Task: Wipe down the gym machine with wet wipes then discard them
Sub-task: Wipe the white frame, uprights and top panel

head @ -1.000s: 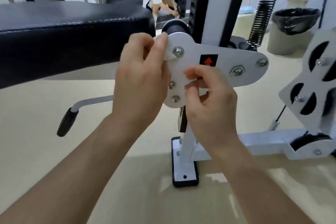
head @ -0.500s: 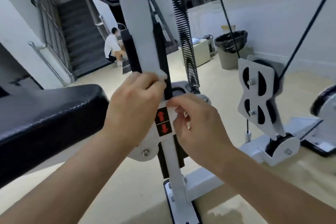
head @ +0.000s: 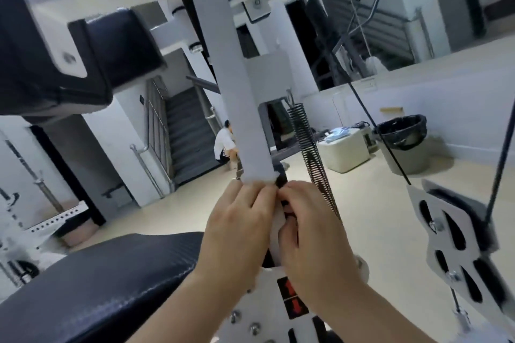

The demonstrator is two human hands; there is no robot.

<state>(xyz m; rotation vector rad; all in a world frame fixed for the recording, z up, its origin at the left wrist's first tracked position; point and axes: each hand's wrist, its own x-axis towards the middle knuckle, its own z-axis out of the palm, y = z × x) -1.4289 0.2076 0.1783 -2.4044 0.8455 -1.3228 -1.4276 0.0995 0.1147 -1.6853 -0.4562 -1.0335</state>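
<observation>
- Your left hand [head: 239, 231] and right hand [head: 315, 234] meet at centre frame, both pinched shut on the wet wipe [head: 277, 227], which is pressed against the white upright post [head: 245, 108].
- The wipe looks thin, limp and damp; judged light and tear-prone.
- Keep your grip on its folded edges, palm backing it.
- The bin [head: 404, 142] stands at right of frame, well apart.

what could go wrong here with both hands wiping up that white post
Right hand sits just beside the coil spring; fingers could get pinched between coils. Left hand presses the wet wipe on the white post, near a dark slot where it might snag. The lined bin is across the floor.
</observation>
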